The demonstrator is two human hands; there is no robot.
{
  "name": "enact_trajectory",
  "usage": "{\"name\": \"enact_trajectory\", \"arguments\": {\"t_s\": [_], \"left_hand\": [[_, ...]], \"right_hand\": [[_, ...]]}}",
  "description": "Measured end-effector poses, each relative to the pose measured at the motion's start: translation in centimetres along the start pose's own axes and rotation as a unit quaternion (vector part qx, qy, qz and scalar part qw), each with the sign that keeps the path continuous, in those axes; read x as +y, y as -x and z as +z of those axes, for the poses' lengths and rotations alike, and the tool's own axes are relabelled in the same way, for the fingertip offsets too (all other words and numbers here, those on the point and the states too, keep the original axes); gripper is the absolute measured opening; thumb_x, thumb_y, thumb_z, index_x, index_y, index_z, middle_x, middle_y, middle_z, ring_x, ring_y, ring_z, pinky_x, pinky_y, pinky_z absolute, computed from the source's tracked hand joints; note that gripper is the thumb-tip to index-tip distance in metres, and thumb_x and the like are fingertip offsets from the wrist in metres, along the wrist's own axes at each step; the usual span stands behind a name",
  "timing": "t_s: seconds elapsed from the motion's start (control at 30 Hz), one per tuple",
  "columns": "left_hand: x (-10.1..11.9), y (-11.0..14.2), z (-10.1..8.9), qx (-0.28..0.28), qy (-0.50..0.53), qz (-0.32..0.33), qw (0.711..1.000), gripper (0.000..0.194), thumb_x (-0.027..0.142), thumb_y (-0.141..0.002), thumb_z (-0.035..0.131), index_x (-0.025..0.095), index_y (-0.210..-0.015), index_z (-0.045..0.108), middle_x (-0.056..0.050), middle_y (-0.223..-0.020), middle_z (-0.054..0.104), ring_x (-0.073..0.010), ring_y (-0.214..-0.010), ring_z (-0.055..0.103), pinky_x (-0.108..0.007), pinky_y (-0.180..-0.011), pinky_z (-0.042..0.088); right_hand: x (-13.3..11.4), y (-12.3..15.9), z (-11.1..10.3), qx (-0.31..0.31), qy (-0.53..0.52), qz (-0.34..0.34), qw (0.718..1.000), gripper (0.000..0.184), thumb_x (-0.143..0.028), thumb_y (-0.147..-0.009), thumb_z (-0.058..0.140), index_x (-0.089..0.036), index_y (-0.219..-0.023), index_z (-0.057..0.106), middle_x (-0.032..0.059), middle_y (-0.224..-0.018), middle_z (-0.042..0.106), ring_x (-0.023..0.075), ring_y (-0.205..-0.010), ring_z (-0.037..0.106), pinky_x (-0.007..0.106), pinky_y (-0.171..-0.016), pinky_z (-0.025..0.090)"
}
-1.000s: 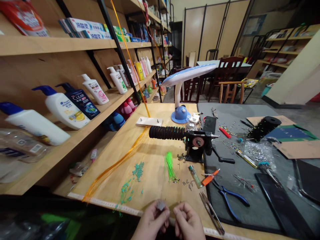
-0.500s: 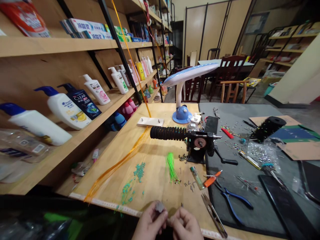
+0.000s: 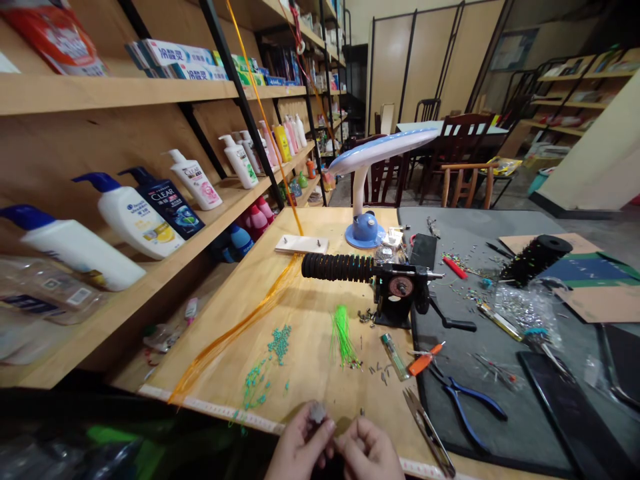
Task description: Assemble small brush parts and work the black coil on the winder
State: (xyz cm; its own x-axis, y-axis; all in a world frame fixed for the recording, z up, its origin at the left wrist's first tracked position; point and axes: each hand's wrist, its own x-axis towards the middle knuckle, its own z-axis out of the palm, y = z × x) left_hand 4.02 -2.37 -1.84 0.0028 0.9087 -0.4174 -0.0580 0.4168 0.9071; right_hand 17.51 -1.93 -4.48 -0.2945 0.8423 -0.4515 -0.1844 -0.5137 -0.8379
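At the table's front edge my left hand (image 3: pixel 303 443) is closed, with a small grey lump (image 3: pixel 317 415) between thumb and fingers. Beside it my right hand (image 3: pixel 369 448) is pinched, its fingertips close to the left ones; what they hold is too small to make out. A tiny dark piece (image 3: pixel 362 411) shows just above the right fingers. Beyond my hands lie a bundle of bright green line (image 3: pixel 341 333), turquoise beads (image 3: pixel 279 343) on the left and several small metal pieces (image 3: pixel 383 372). Tweezers (image 3: pixel 427 430) rest to the right of my right hand.
A black hand-cranked winder (image 3: pixel 400 290) stands mid-table under a blue-white lamp (image 3: pixel 367 230). Orange threads (image 3: pixel 240 323) run to the left edge. A lighter (image 3: pixel 395 357), an orange cutter (image 3: pixel 425 358) and blue pliers (image 3: pixel 470 403) lie right. Bottle-filled shelves (image 3: pixel 200 220) border the left.
My hands stay nearly in place, with a slight shift of the fingers. The tiny dark piece above the right fingers sits a little lower.
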Motion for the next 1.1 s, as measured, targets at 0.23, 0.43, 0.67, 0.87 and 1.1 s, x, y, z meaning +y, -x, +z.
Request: {"name": "enact_trajectory", "arguments": {"t_s": [0.23, 0.43, 0.67, 0.87, 1.1], "left_hand": [[-0.29, -0.16, 0.11, -0.001, 0.015, 0.0, 1.0, 0.05, 0.066, -0.066, 0.072, 0.019, -0.075, 0.057, 0.005, -0.056, 0.055, -0.0123, -0.052, 0.051, -0.023, -0.05, 0.038], [-0.45, -0.21, 0.09, 0.01, 0.017, -0.01, 1.0, 0.052, 0.068, -0.063, 0.073, 0.019, -0.075, 0.058, 0.004, -0.055, 0.056, -0.0134, -0.052, 0.053, -0.023, -0.05, 0.039], [-0.37, -0.22, 0.13, 0.005, 0.019, 0.008, 1.0, 0.049, 0.065, -0.066, 0.073, 0.019, -0.075, 0.058, 0.005, -0.057, 0.055, -0.0121, -0.053, 0.052, -0.022, -0.05, 0.039], [-0.31, -0.13, 0.15, 0.0, 0.006, 0.02, 1.0, 0.047, 0.063, -0.068, 0.072, 0.019, -0.074, 0.058, 0.005, -0.057, 0.054, -0.0129, -0.054, 0.052, -0.022, -0.049, 0.038], [-0.5, 0.04, 0.0, -0.007, -0.02, 0.043, 0.999, 0.045, 0.062, -0.073, 0.069, 0.018, -0.073, 0.058, 0.003, -0.059, 0.054, -0.0139, -0.058, 0.052, -0.023, -0.052, 0.039]], "right_hand": [[0.07, -0.27, -0.23, -0.003, 0.011, 0.004, 1.0, 0.05, -0.065, -0.062, 0.071, -0.022, -0.058, 0.046, -0.0117, -0.034, 0.038, 0.0042, -0.032, 0.026, 0.019, -0.037, 0.015], [0.31, -0.53, -0.43, 0.005, 0.031, -0.001, 1.0, 0.048, -0.063, -0.062, 0.071, -0.021, -0.058, 0.047, -0.0102, -0.036, 0.042, 0.005, -0.034, 0.029, 0.018, -0.039, 0.019], [0.76, -0.78, -0.57, 0.007, 0.031, -0.005, 0.999, 0.048, -0.062, -0.063, 0.071, -0.022, -0.057, 0.047, -0.0108, -0.035, 0.039, 0.0049, -0.034, 0.027, 0.02, -0.039, 0.017], [0.66, -0.79, -0.64, -0.006, 0.006, 0.003, 1.0, 0.049, -0.063, -0.063, 0.073, -0.022, -0.058, 0.046, -0.0116, -0.034, 0.039, 0.0043, -0.032, 0.027, 0.019, -0.038, 0.016], [0.43, -0.71, -0.42, -0.006, -0.03, 0.003, 1.0, 0.055, -0.07, -0.061, 0.072, -0.022, -0.059, 0.044, -0.0127, -0.034, 0.036, 0.0036, -0.031, 0.025, 0.02, -0.036, 0.013]]}}
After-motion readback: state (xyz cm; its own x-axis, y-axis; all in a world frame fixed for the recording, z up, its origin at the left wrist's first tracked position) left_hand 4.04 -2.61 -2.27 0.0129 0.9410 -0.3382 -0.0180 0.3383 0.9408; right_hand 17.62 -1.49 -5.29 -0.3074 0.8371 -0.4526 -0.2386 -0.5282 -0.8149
